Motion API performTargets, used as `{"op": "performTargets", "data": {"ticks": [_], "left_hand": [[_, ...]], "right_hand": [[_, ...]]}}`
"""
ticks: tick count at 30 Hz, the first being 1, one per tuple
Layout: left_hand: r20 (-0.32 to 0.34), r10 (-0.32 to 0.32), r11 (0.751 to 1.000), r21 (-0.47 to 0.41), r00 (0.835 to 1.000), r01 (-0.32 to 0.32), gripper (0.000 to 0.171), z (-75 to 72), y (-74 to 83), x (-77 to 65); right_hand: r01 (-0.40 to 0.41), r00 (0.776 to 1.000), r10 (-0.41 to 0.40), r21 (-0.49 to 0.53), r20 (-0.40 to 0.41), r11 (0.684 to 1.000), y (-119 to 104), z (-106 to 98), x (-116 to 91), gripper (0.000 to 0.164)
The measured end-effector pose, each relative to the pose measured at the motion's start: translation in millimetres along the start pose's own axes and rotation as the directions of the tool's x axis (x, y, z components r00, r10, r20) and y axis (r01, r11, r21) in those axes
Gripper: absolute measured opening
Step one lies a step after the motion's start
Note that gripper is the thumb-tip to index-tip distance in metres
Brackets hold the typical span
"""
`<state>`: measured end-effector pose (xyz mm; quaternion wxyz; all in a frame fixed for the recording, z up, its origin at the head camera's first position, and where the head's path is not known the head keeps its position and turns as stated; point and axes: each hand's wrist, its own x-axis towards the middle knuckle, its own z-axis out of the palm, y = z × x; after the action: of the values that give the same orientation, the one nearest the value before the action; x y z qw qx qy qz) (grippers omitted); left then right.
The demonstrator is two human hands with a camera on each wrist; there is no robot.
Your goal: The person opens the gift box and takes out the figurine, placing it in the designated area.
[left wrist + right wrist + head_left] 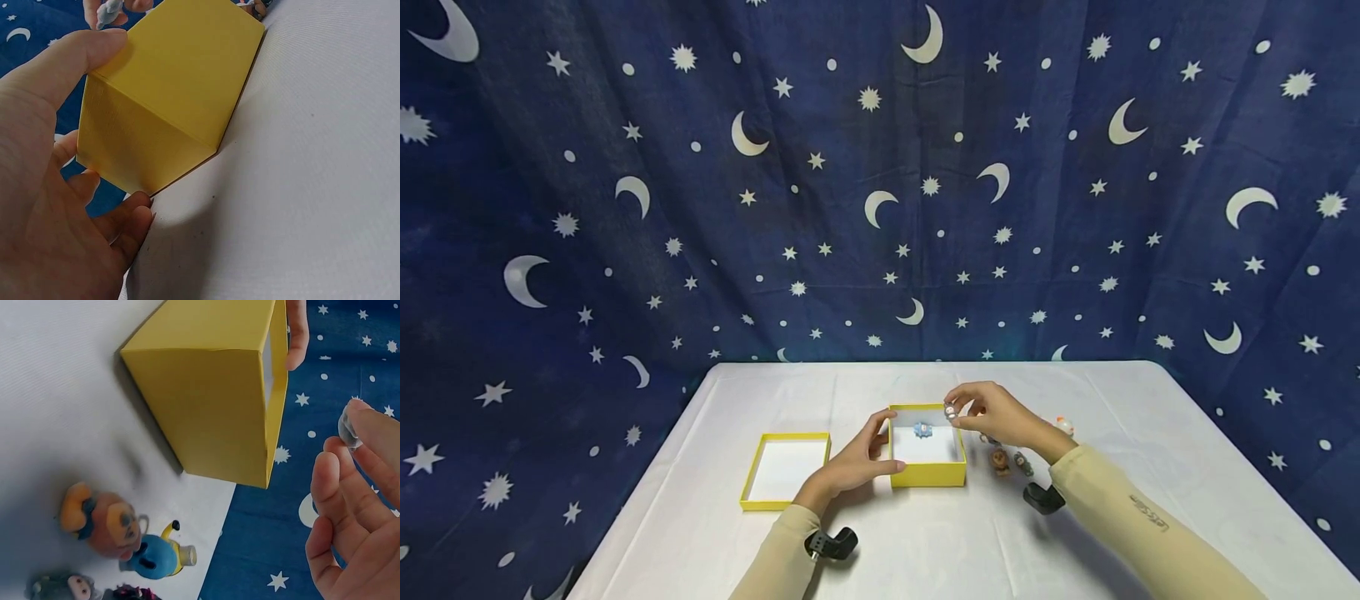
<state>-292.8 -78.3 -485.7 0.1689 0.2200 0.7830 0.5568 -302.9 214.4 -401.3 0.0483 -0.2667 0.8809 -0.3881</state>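
Note:
A yellow box (928, 475) with a white inside stands uncovered on the table, and a small blue figurine (922, 430) lies in it. My left hand (857, 457) grips the box at its left side, thumb at the near edge and fingers along the side wall. Between thumb and fingertips my right hand (996, 414) pinches a small grey figurine (951, 412) above the box's right rim. In the right wrist view that grey figurine (348, 429) is partly covered by the thumb.
A yellow-rimmed lid (785, 471) lies left of the box, white inside up. Right of the box are several figurines: a brown one (1000, 462), a grey-green one (1023, 463), an orange-and-white one (1064, 426) and a blue-and-yellow one (156, 556). A starry curtain (850, 250) hangs behind the table.

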Motion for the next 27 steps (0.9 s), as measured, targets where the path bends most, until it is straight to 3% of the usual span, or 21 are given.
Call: {"op": "performTargets", "data": {"ticks": [4,11,27], "left_hand": [[0.001,0.012,1.000,0.006,1.000,-0.012,0.088,-0.4,1.4,-0.5],[0.002,0.023,1.000,0.012,1.000,-0.023,0.087,-0.3,1.2,-1.4],[-0.002,0.010,1.000,0.018,1.000,-0.010,0.086,-0.2,-0.3,-0.6]], "right_hand": [[0.009,1.000,-0.009,-0.017,-0.013,1.000,3,-3,-5,0.032],[-0.043,0.999,0.043,-0.031,-0.016,0.999,7,-4,-17,0.034],[-0.009,0.999,0.008,-0.030,-0.040,0.999,27,-3,-50,0.034]]}}
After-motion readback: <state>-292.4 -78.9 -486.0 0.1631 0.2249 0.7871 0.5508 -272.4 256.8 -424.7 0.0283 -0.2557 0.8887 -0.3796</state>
